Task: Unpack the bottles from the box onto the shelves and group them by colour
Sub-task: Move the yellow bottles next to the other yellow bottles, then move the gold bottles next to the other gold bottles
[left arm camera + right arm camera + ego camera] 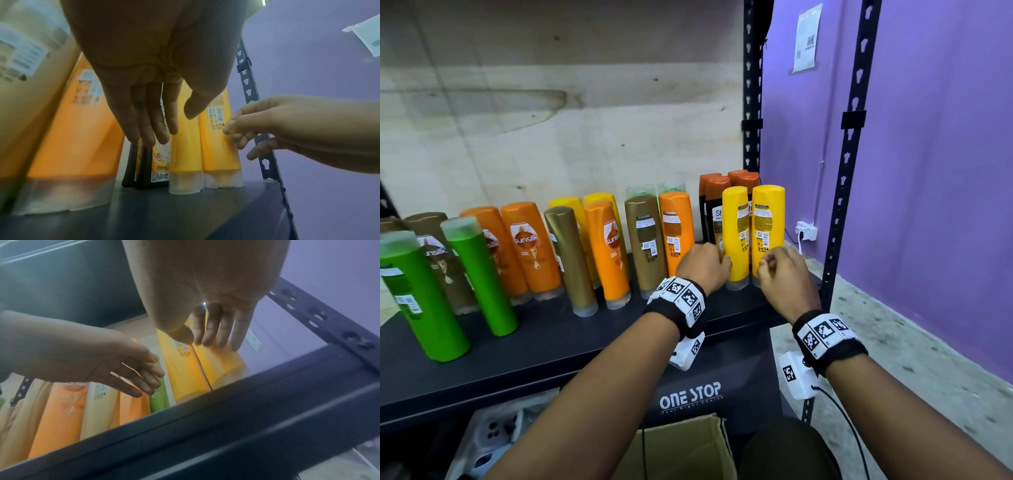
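Observation:
Two yellow bottles point(736, 236) point(767, 229) stand side by side, cap down, at the right end of the dark shelf point(551, 349). My left hand point(705, 263) hovers just left of the left yellow bottle point(185, 154); in the left wrist view its fingers point(148, 129) are straight and hold nothing. My right hand point(780, 270) is in front of the right yellow bottle point(218, 151), with relaxed fingers point(216, 337) at the bottle's side and nothing gripped. The cardboard box point(681, 448) stands open on the floor below me.
Along the shelf stand green bottles point(479, 274), orange bottles point(530, 246), gold bottles point(571, 260) and dark bottles with orange caps point(714, 212) behind the yellow pair. A black shelf upright point(846, 171) and a purple wall lie to the right. A black "ONE STOP" box point(690, 397) sits underneath.

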`<state>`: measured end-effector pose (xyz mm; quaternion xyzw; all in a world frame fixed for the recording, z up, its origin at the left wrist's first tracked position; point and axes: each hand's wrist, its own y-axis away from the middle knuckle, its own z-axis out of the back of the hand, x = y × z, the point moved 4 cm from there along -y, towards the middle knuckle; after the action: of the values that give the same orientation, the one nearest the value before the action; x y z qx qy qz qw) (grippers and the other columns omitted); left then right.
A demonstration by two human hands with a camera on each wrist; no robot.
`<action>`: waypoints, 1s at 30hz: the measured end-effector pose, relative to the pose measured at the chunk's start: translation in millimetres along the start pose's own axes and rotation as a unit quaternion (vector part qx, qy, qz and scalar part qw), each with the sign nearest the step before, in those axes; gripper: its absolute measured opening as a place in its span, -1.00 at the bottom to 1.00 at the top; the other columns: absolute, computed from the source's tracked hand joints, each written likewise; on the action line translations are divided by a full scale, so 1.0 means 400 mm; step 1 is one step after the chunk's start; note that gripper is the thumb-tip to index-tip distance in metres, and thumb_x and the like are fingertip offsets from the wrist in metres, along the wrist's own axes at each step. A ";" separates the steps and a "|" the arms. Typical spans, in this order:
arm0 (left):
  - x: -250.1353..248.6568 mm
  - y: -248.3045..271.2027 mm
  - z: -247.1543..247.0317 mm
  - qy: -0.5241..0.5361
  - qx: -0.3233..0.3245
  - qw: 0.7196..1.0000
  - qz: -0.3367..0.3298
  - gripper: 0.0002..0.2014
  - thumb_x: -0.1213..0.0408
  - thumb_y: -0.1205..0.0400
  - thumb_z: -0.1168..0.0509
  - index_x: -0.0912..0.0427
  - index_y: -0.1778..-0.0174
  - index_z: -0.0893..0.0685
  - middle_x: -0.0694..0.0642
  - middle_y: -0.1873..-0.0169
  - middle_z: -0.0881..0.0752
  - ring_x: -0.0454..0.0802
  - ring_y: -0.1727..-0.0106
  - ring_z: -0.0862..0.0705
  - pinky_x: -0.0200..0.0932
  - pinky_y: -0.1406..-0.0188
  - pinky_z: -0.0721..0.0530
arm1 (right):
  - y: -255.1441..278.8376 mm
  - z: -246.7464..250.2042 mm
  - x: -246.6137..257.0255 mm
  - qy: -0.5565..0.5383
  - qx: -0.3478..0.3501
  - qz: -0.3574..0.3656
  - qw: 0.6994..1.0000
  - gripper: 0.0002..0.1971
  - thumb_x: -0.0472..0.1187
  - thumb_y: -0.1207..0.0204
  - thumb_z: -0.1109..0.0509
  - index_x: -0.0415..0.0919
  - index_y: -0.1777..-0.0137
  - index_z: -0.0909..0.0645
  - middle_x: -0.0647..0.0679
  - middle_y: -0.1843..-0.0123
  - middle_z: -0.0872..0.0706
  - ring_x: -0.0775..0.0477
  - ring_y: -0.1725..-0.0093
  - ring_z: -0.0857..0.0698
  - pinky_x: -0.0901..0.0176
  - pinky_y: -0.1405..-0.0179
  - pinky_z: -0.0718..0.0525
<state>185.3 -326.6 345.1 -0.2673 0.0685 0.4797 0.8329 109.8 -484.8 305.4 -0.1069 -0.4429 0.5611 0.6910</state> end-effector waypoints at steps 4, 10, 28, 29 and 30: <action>0.014 0.025 0.033 -0.030 -0.014 0.999 -0.003 -0.64 0.01 -0.74 -0.20 0.21 0.01 -0.77 0.19 0.09 -0.74 0.21 0.05 -0.73 0.02 0.11 -0.73 | -0.002 0.010 0.046 0.026 0.054 0.019 0.998 -0.87 -0.17 -0.66 -0.31 -0.19 0.01 -0.66 -0.12 0.03 -0.66 -0.17 0.03 -0.64 0.01 0.13 -0.63; 0.065 0.079 0.099 -0.058 -0.054 0.997 0.014 -0.62 -0.03 -0.74 -0.19 0.19 0.02 -0.78 0.18 0.16 -0.68 0.25 0.06 -0.73 -0.03 0.14 -0.67 | -0.003 0.008 0.150 0.038 0.073 0.062 0.995 -0.85 -0.19 -0.65 -0.30 -0.23 0.01 -0.68 -0.18 0.01 -0.72 -0.25 0.03 -0.67 0.02 0.16 -0.61; 0.238 0.128 0.206 0.098 -0.170 0.978 0.071 -0.25 0.05 -0.70 -0.35 0.23 -0.73 -0.17 0.28 -0.59 -0.44 0.22 -0.61 -0.43 0.07 -0.55 -0.46 | -0.070 -0.116 0.332 -0.083 0.110 0.024 0.990 -0.36 -0.03 -0.65 -0.39 -0.14 -0.65 -0.27 -0.24 -0.56 -0.43 -0.26 -0.51 -0.51 -0.16 -0.50 -0.51; 0.241 0.123 0.200 0.105 -0.165 0.978 0.075 -0.24 0.06 -0.70 -0.35 0.23 -0.73 -0.16 0.28 -0.58 -0.46 0.23 -0.60 -0.45 0.07 -0.55 -0.47 | -0.073 -0.125 0.334 -0.093 0.116 0.013 0.989 -0.34 -0.03 -0.65 -0.40 -0.13 -0.67 -0.24 -0.24 -0.57 -0.43 -0.26 -0.52 -0.52 -0.17 -0.52 -0.51; 0.243 0.117 0.193 0.112 -0.159 0.978 0.078 -0.24 0.06 -0.70 -0.35 0.23 -0.74 -0.15 0.29 -0.57 -0.48 0.24 -0.58 -0.47 0.09 -0.55 -0.50 | -0.076 -0.134 0.334 -0.104 0.122 0.002 0.987 -0.33 -0.03 -0.64 -0.40 -0.13 -0.68 -0.23 -0.23 -0.57 -0.44 -0.26 -0.51 -0.53 -0.19 -0.53 -0.52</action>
<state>186.7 -194.6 356.8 -0.4427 0.1048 0.5146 0.7268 167.0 -360.4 359.5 0.0367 -0.4402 0.6205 0.6479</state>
